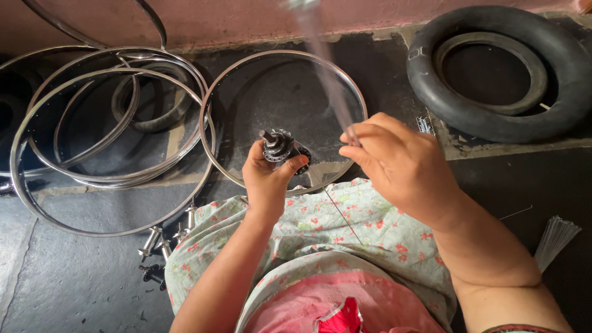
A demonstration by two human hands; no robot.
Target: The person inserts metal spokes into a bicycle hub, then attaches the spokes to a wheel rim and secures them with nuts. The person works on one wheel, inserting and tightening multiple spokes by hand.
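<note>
While the person sits on the dark grey stone floor (74, 271), a large black rubber tyre (558, 80) lies flat at the floor's far right corner, against the base of the pink wall (259, 18). A stack of bare chrome wheel rims (55, 105) occupies the far left of the floor, several overlapping. A single chrome wheel rim (213, 98) lies flat at the centre, just beyond the person's knees and touching the stack on its left side. A floral green cloth (345, 228) covers the lap.

The right hand (401, 163) is closed, fingers pinched round a bundle of thin steel spokes (327, 74), which rises toward the far edge and is blurred. The left hand (268, 179) holds a dark metal wheel hub (280, 147) above the centre rim, thumb and fingers wrapped round its lower part, axle end pointing up and left.

More silver hubs (163, 237) lie on the floor beside the left knee. A fan of loose spokes (555, 237) lies on the floor near the right forearm.
</note>
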